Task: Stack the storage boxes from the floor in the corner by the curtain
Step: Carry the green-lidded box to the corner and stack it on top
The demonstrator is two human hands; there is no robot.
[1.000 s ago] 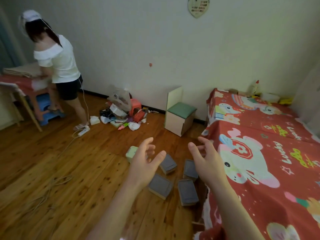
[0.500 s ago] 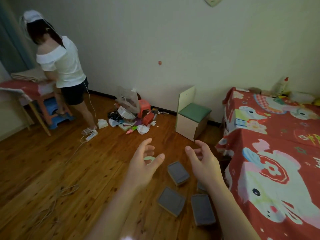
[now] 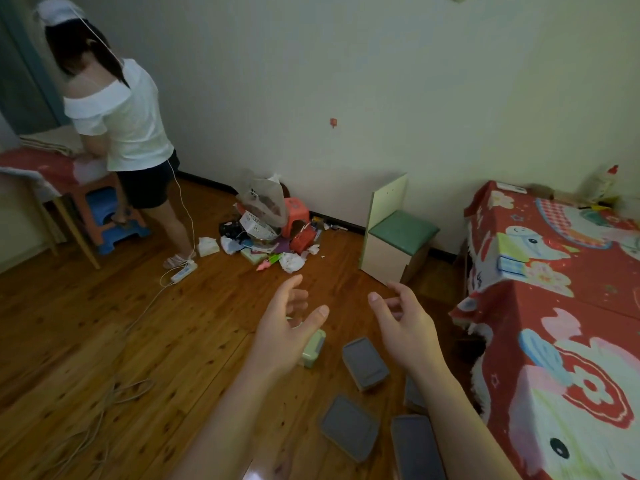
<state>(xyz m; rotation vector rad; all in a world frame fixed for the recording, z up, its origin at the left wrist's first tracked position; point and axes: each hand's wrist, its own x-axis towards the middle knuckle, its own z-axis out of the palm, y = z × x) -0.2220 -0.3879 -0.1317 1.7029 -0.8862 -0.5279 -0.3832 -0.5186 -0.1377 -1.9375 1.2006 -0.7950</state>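
Several small storage boxes lie on the wooden floor below my hands. A pale green box (image 3: 313, 348) sits partly behind my left hand. Grey-lidded boxes lie at centre (image 3: 364, 362), lower centre (image 3: 349, 427) and bottom (image 3: 415, 448); another (image 3: 412, 396) is mostly hidden by my right forearm. My left hand (image 3: 287, 327) and my right hand (image 3: 405, 323) hover above them in the air, fingers spread and loosely bent, holding nothing and touching no box.
A bed with a red cartoon cover (image 3: 561, 306) fills the right. A small green-topped cabinet (image 3: 394, 244) stands by the wall. A clutter pile (image 3: 270, 230) lies at the wall. A person (image 3: 121, 133) stands at a table on the left; cables (image 3: 104, 403) trail over the floor.
The view has swung left and down, so the bed slid right and the boxes moved lower in view. Both hands stayed raised and empty, keeping their spread pose.
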